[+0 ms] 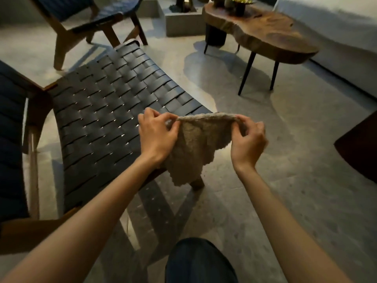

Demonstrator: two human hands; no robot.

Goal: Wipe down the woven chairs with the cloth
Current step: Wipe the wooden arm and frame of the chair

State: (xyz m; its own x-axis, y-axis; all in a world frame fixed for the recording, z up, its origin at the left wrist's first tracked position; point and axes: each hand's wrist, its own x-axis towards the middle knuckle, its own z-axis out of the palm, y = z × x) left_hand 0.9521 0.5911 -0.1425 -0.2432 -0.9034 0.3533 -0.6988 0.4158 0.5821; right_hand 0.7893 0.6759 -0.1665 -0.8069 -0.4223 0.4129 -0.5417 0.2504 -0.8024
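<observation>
A beige cloth [193,144] is held stretched by its top edge — pinched at one corner by the left hand [158,135], at the other by the right hand [247,139] — above the front edge of the near woven chair [106,103]. A second woven chair [85,15] is seen beyond.

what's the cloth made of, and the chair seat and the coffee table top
Cloth: beige, nubbly, likely terry or microfibre; it hangs limp from both hands.
Chair seat: flat dark straps, interwoven, with a slight sheen; leather or webbing, can't tell which.
Coffee table top: thick wood slab, irregular edge, visible grain, polished.
</observation>
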